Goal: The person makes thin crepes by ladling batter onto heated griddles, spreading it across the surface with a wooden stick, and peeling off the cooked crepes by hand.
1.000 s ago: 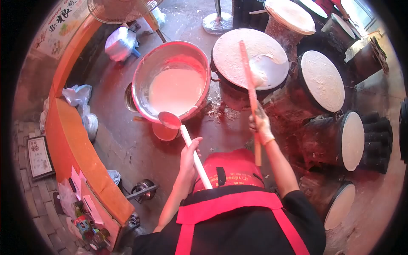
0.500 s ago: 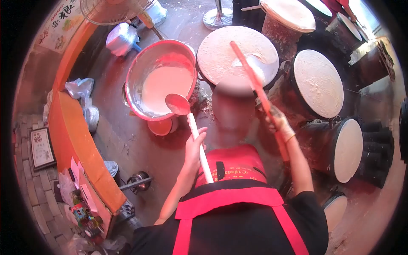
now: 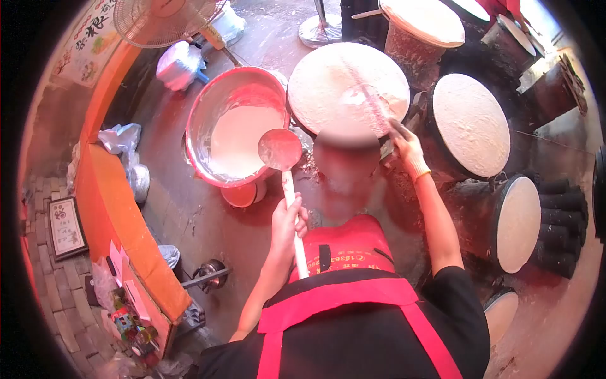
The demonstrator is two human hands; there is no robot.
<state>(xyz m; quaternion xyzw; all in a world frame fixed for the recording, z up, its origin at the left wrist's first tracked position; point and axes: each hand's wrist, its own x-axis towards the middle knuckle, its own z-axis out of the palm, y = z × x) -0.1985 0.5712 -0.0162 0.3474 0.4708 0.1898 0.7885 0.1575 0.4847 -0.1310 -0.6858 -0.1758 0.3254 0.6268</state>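
Observation:
My left hand [image 3: 289,221] is wrapped round the white handle of a ladle [image 3: 280,150], whose bowl hangs at the near right rim of a large red basin [image 3: 193,151] of pale batter [image 3: 243,142]. With its fingers closed, my right hand [image 3: 405,148] grips a long flat stick [image 3: 369,95], blurred by motion. The stick lies across a round griddle [image 3: 322,76] covered with a pale batter layer. A smooth brighter patch of batter shows beside the stick. A blurred dark shape hides the griddle's near edge.
More round griddles on drum stoves [image 3: 470,123] curve along the right. A fan [image 3: 167,19] and wrapped bundles [image 3: 179,66] stand at upper left. An orange counter [image 3: 117,215] runs down the left. A red container [image 3: 240,193] sits below the basin. Part of another person's red clothing [image 3: 505,7] shows at top right.
The ladle has moved right and up from the basin's near edge. My right hand has moved forward toward the griddle with the stick, and batter now covers more of the griddle's right side.

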